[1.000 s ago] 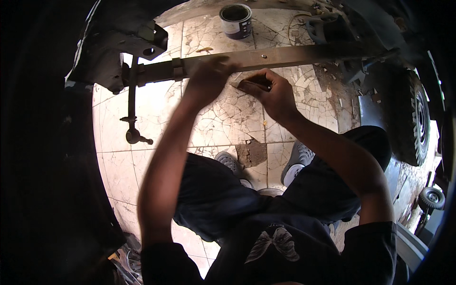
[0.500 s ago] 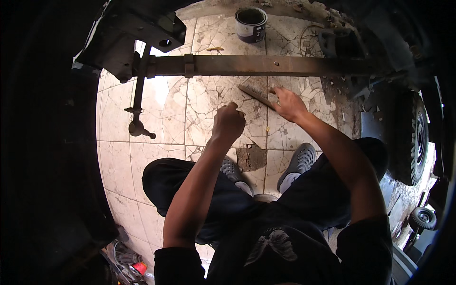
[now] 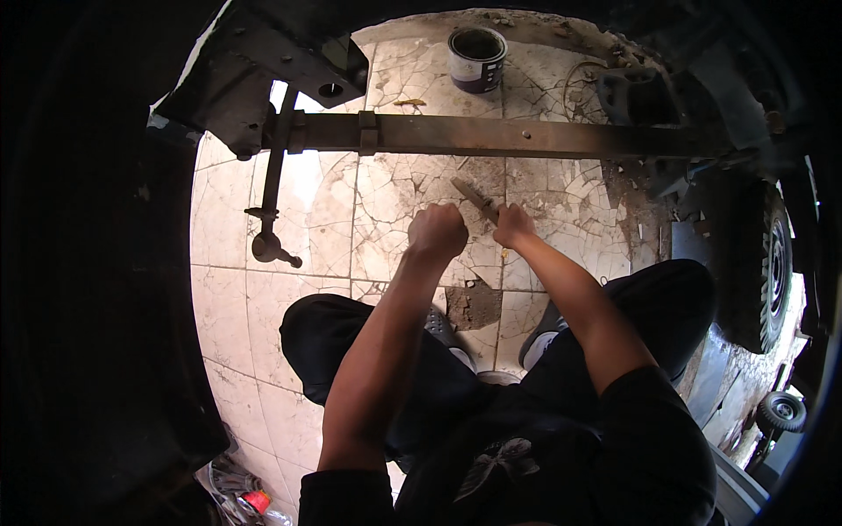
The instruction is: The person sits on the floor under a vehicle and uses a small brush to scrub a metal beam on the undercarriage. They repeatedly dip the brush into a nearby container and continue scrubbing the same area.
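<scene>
My right hand (image 3: 515,226) is closed round the near end of a flat, narrow grey-brown bar (image 3: 474,198), its kind unclear. The bar's far end points away and to the left, above the cracked floor. Just left of it, my left hand (image 3: 439,230) makes a fist with the back of the hand up. Whatever that fist holds, if anything, is hidden under the fingers. Both hands are on the near side of a long rusty steel beam (image 3: 456,133) with a band round it, which crosses from left to right.
An open paint can (image 3: 477,63) stands beyond the beam. At left, a dark bracket (image 3: 254,70) and a rod with a ball joint (image 3: 265,245) hang down. A large tyre (image 3: 775,272) is at right, with a small wheel (image 3: 781,410) nearer. Broken tiles (image 3: 579,197) cover the floor.
The fingers of my right hand, spread before, have closed round the bar, and that hand has come nearer my left one. My left fist has turned slightly. The whole view has shifted a little.
</scene>
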A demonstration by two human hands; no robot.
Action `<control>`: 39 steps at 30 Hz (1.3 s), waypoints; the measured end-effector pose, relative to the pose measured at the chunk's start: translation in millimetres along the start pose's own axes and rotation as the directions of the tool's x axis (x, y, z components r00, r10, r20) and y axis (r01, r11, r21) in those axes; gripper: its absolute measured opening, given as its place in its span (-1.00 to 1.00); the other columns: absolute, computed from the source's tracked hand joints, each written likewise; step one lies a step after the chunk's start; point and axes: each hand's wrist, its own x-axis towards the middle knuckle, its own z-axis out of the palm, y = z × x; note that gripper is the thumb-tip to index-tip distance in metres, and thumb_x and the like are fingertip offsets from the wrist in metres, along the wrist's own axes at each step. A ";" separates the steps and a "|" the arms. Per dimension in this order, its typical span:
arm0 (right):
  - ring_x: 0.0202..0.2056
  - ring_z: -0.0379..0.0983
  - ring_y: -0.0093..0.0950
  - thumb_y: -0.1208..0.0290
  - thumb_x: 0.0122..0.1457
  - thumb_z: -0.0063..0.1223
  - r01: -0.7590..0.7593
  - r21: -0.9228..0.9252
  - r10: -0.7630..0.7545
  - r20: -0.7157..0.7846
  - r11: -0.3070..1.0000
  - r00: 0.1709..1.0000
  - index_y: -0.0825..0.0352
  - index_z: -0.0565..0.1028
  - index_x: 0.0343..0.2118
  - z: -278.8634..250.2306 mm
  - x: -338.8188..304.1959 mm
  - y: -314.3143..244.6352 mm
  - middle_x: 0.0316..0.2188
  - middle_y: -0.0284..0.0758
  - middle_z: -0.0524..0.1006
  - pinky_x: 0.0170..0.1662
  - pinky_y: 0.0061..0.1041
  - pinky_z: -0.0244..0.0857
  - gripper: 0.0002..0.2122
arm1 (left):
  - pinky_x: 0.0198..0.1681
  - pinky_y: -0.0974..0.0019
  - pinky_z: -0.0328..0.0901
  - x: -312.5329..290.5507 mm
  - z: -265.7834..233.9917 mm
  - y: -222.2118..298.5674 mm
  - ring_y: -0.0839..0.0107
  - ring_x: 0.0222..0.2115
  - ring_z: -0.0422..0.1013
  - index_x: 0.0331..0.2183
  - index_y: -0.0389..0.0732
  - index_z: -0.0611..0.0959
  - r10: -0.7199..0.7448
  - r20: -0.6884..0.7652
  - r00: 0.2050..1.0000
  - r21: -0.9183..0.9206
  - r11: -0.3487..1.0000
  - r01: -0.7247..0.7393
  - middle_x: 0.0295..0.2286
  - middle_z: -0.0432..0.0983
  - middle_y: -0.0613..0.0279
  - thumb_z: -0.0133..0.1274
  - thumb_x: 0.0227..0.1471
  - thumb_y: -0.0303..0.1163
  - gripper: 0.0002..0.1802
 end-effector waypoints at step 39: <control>-0.11 0.62 0.13 0.19 0.46 -0.13 0.270 0.645 0.073 -0.453 0.715 0.889 0.21 0.21 0.45 -190.4 -70.9 -139.1 -0.09 0.16 0.63 0.06 -0.02 0.50 -0.45 | -0.08 0.08 0.45 -66.7 -106.0 -24.7 0.17 -0.22 0.63 -0.04 -0.15 0.72 -0.123 -0.192 0.974 -0.092 0.990 0.107 -0.35 0.72 0.05 0.21 0.19 0.15 -0.42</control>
